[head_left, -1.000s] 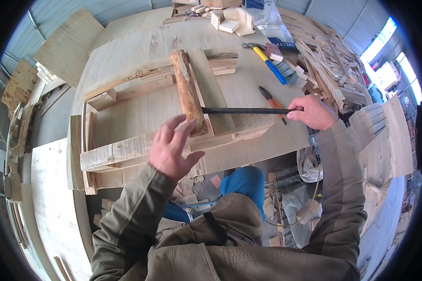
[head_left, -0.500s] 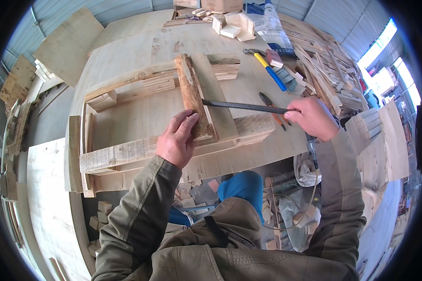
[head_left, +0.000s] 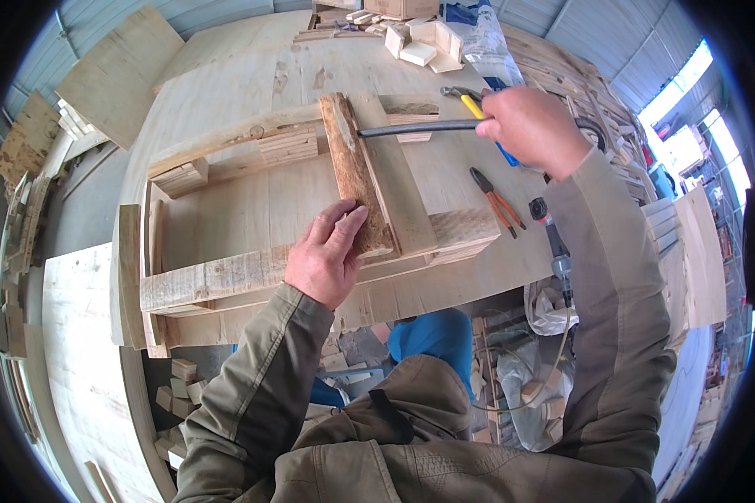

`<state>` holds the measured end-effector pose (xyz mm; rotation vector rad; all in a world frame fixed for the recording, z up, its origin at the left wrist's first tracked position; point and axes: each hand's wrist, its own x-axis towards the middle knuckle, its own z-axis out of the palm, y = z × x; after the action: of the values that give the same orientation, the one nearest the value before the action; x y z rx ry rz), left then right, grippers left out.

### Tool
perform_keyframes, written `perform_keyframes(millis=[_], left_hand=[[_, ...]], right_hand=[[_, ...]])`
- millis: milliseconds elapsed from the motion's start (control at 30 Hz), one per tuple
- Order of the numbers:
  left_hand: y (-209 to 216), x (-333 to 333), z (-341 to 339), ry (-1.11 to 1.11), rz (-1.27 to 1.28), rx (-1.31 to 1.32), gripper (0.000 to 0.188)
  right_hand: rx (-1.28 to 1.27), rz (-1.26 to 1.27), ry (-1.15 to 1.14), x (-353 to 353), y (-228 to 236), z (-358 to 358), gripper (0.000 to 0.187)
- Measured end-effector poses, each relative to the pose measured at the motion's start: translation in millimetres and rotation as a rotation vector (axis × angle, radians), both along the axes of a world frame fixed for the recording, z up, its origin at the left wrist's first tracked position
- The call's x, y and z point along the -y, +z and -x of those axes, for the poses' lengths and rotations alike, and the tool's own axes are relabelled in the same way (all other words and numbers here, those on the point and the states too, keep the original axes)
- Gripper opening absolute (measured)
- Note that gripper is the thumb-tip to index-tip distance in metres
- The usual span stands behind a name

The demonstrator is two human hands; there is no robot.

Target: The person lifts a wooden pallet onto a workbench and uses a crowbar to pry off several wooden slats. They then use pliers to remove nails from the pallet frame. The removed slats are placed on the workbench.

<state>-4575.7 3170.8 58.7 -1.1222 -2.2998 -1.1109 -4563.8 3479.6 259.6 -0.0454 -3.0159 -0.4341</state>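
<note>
A wooden frame like a small pallet (head_left: 218, 275) lies on a plywood tabletop. Across it runs a rough, bark-edged slat (head_left: 344, 147), beside a smoother board (head_left: 394, 180). My left hand (head_left: 323, 256) grips the slat near its close end, fingers over the top. In my right hand (head_left: 533, 126) is a dark metal pry bar (head_left: 419, 127), held roughly level. Its tip meets the slat's right edge near the far end, and its curved end shows beyond my fist. Behind that hand, a hammer (head_left: 471, 106) with a yellow and blue handle is partly covered.
Orange-handled pliers (head_left: 499, 201) lie right of the frame. Close to my right forearm is a dark tool (head_left: 555, 247) with a hose. Light wooden pieces (head_left: 419, 52) sit at the back, and stacked boards (head_left: 554, 67) line the far right.
My right hand has moved away from me, carrying the pry bar; its tip has shifted from mid-slat toward the far end. My left hand stays on the slat, slightly farther right.
</note>
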Motion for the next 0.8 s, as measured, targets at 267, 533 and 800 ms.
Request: perform_keyframes(millis=[267,533,800], left_hand=[[0.9,1.1,-1.4,0.001,-0.005,0.050,0.070],[-0.9,0.1,0.1,0.006,0.000,-0.005,0.069],[-6.0,-1.2,-0.4,-0.077,0.065,-0.095,0.065]], right_hand=[[0.111,-0.026,-0.022,15.3,33.1,34.3,0.031],[0.108,-0.004,-0.036,10.1,26.5,35.7,0.034],[-0.014,0.360,-0.009,-47.2,-50.6,5.9,0.028]])
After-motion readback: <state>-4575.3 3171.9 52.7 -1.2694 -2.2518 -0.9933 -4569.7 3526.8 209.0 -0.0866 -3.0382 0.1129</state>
